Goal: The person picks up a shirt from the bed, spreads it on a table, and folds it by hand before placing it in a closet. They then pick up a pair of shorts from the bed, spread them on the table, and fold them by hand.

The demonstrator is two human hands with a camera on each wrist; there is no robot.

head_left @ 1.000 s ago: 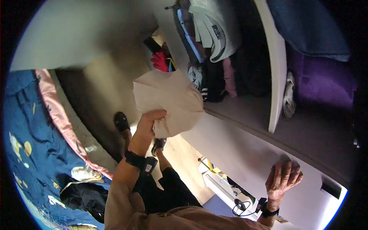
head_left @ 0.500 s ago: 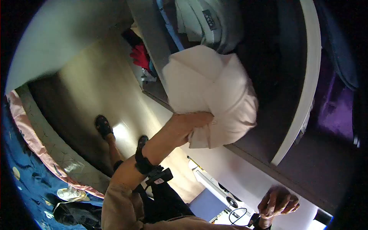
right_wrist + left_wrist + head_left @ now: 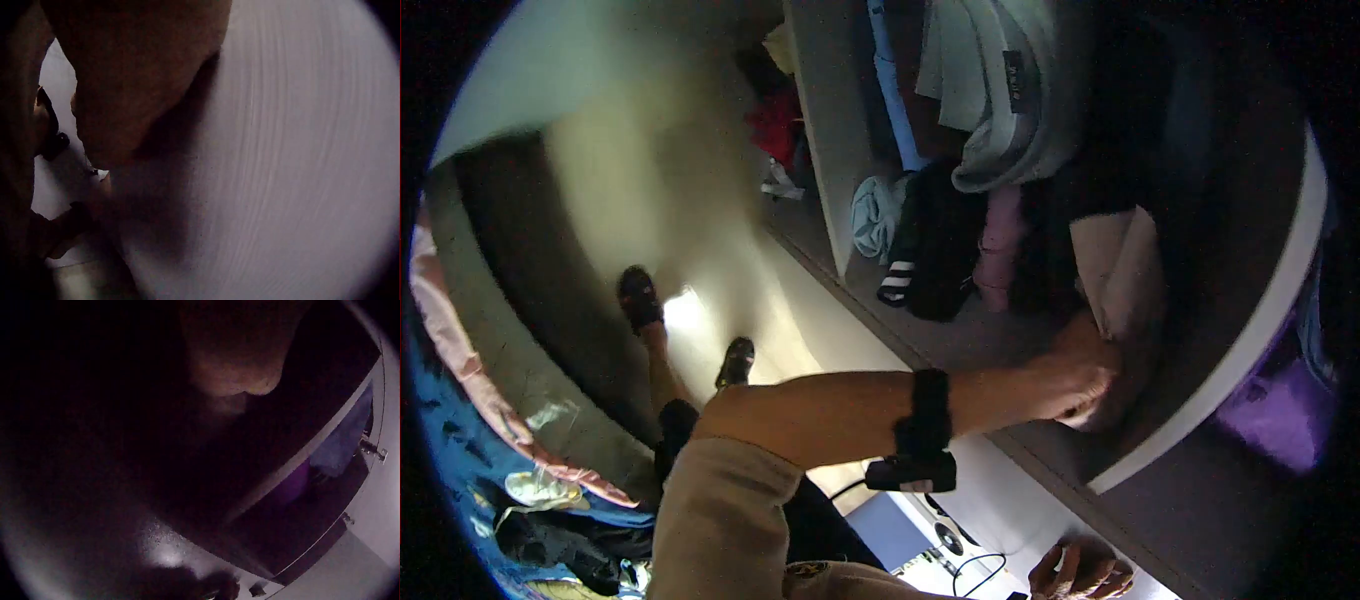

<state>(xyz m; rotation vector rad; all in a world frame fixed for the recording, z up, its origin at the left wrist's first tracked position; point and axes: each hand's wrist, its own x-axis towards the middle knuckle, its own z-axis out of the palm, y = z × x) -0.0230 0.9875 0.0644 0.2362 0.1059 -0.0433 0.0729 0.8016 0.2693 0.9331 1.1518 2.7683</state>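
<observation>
Lower left of head view: blue bedding [image 3: 460, 440]. Centre: dark and pink folded clothes [image 3: 960, 255] on wardrobe shelf [image 3: 960, 345]. Centre right: left hand [image 3: 1085, 380] gripping beige folded cloth [image 3: 1122, 290], pressed into shelf's dark right end. Bottom right edge: right hand [image 3: 1085, 575], fingers curled against white wardrobe front [image 3: 300, 156]; any hold not discernible.

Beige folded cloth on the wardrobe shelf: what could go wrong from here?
1. The beige folded cloth stands on edge, squeezed between the dark hanging clothes and the white shelf divider; it may slump or unfold if the left hand gripping its lower end lets go.
2. The wardrobe shelf looks crowded, so pushing further could drag the pink garment out of place.
3. The right hand is low and apart, so it could not catch a slipping cloth.
</observation>
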